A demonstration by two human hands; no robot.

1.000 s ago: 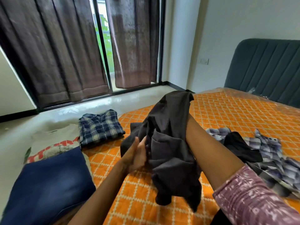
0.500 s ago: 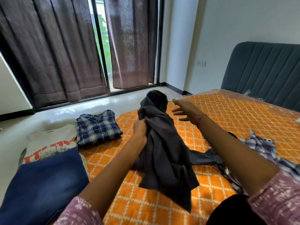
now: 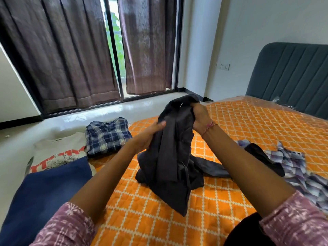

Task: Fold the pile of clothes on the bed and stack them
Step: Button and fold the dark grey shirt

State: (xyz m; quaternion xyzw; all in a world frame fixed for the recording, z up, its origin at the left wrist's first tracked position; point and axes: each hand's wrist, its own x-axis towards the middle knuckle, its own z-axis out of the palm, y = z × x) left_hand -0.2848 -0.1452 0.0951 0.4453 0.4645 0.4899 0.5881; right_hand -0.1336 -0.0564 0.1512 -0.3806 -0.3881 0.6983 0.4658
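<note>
Both hands grip the dark garment (image 3: 170, 157) mid-bed: left hand (image 3: 149, 134) pinches its left edge, right hand (image 3: 200, 116) clutches the bunched top, lifting it while the lower folds drape on the bed (image 3: 248, 125). Folded plaid shirt (image 3: 108, 135), white tee (image 3: 58, 153) and jeans (image 3: 42, 196) lie left; a rumpled checked shirt (image 3: 300, 167) lies right.

Both hands, left hand (image 3: 150, 134) and right hand (image 3: 200, 116), grip a dark grey garment (image 3: 174, 157) at frame centre. It hangs onto the orange bedspread (image 3: 248, 125).

Brown curtains (image 3: 58, 55), perhaps sliding glass
</note>
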